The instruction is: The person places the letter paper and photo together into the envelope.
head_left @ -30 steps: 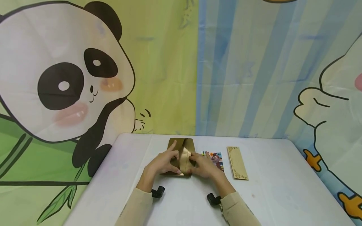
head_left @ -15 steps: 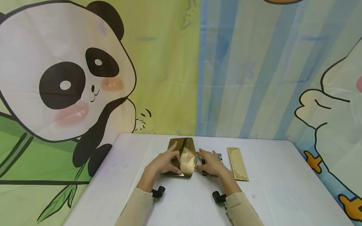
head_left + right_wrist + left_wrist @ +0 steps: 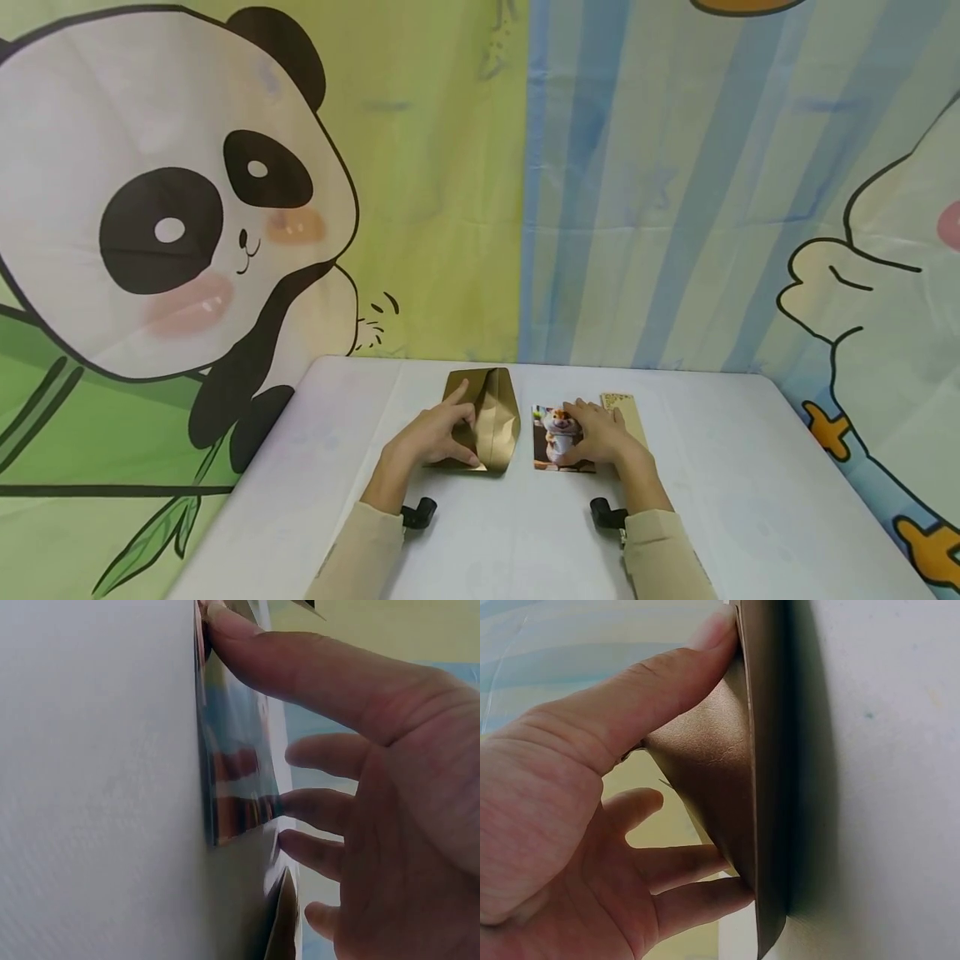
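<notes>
My left hand (image 3: 438, 429) holds the gold envelope (image 3: 501, 421) at its left side. In the left wrist view, the thumb is against the edge of the envelope (image 3: 720, 761). Two fingers touch its other side, and another finger stands clear. To the right, my right hand (image 3: 603, 437) holds a small photo card (image 3: 551, 454) with a hamster-like animal on it. In the right wrist view, the thumb is at one edge of the card and a finger touches another. The hand covers the card's right part.
A narrow beige card with ornate corners (image 3: 632, 415) lies just beyond my right hand and is partly hidden by it. All of these rest on the white table (image 3: 750, 500). Printed cartoon cloths (image 3: 442, 167) hang behind and beside the table.
My right hand has left the envelope and moved right onto the photo card, now more exposed on its left. The envelope's right part has spread outward. My left hand stays in place.
</notes>
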{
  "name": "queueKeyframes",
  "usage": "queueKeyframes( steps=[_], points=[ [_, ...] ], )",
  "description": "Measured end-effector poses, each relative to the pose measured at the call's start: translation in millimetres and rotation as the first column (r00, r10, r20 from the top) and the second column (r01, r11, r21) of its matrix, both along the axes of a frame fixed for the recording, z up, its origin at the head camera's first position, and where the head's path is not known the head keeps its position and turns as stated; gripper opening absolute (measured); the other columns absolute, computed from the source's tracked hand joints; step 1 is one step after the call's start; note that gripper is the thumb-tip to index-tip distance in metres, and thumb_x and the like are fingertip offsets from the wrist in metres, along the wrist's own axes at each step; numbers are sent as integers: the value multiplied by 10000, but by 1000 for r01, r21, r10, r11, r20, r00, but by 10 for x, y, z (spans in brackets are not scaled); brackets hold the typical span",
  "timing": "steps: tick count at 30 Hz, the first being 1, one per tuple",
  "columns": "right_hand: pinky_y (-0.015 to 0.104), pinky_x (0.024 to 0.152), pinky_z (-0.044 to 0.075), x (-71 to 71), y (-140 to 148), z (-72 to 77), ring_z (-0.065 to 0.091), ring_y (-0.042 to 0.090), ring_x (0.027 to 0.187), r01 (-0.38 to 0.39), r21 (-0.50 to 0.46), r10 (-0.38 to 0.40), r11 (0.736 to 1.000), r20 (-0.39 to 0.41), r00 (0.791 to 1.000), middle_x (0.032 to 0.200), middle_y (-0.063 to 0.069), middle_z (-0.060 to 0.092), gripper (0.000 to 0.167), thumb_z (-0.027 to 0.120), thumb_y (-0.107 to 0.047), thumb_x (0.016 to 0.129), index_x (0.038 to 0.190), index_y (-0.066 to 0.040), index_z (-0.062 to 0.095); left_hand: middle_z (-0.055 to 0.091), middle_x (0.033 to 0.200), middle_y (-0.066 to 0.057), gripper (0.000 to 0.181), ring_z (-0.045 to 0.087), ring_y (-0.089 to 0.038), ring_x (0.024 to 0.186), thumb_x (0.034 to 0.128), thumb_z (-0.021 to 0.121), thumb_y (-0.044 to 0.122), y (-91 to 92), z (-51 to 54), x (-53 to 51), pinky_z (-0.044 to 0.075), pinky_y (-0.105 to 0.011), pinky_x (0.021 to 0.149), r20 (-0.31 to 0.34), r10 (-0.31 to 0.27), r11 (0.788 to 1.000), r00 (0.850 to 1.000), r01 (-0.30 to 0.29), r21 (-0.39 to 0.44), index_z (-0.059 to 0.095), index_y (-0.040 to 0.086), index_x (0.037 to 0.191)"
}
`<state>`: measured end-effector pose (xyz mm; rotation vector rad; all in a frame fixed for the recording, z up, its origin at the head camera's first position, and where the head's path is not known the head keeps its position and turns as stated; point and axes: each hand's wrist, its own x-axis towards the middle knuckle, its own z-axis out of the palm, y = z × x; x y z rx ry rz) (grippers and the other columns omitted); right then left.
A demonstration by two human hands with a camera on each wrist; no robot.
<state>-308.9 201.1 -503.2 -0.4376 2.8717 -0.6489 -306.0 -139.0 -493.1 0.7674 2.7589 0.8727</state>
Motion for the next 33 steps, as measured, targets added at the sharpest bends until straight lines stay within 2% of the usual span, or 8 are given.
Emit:
queueKeyframes(
  steps=[5,9,15,18,22,27,30,33],
  points=[
    [773,1155,193,-5,27,-2,262,601,1489,10,-8,-10,1000,-10,1000,1661,277,312,1091,950,-375,716,1597,-70,384,106,1755,-142,468,695,-385,1127,700,957,425,-4,-4,-5,268,-799,1104,-11,-5,1000,1000,5,5,623,242,971],
    [780,1097,299,-2,2,-12,213,647,1482,12,-41,-12,999,-4,1000,1678,271,270,1128,958,-335,709,1622,-97,340,87,1759,-129,466,701,-356,1035,703,953,440,-7,-9,-2,327,-752,1095,1,0,1000,1000,0,9,621,246,967],
    [742,1093,329,32,-17,5,349,541,1435,28,-18,-28,999,-9,1000,1628,253,376,1081,965,-346,700,1592,-99,408,84,1760,-121,471,635,-413,1229,704,948,459,-4,0,17,333,-719,1108,9,7,1000,1000,-7,6,630,236,971],
    [701,1069,355,31,-25,11,434,477,1335,30,-13,-30,999,-38,999,1529,251,447,1096,974,-361,684,1589,-98,414,85,1759,-125,470,661,-397,1178,703,950,453,-3,19,21,308,-739,1121,6,8,1000,1000,-8,1,634,236,975],
    [556,967,470,14,-29,15,500,388,1211,46,-102,-48,994,-13,999,1468,232,375,1200,995,-307,668,1643,-169,308,71,1762,-106,473,692,-307,1010,701,948,464,9,34,-4,301,-738,1126,4,9,1000,1000,-9,-9,632,247,979],
    [413,774,527,-13,-29,28,548,362,1112,59,-249,-55,967,23,998,1480,278,321,1159,940,-39,697,1648,-177,292,66,1764,-96,484,675,-357,1114,696,947,480,17,21,-24,373,-691,1089,5,13,1000,1000,-13,-2,631,253,984],
    [497,891,541,-38,-13,29,564,420,1218,42,-287,-49,957,-17,999,1478,294,459,990,858,61,731,1594,-102,401,75,1762,-110,480,605,-432,1273,690,954,469,10,10,-16,401,-676,1067,8,15,1000,1000,-15,5,625,261,970],
    [573,1056,467,-57,12,34,509,451,1373,36,-313,-49,949,-32,998,1492,262,543,841,818,44,797,1553,-76,467,80,1762,-107,476,556,-468,1334,681,963,459,8,7,-11,410,-666,1062,6,25,1000,1000,-25,8,619,272,952]
  ],
)
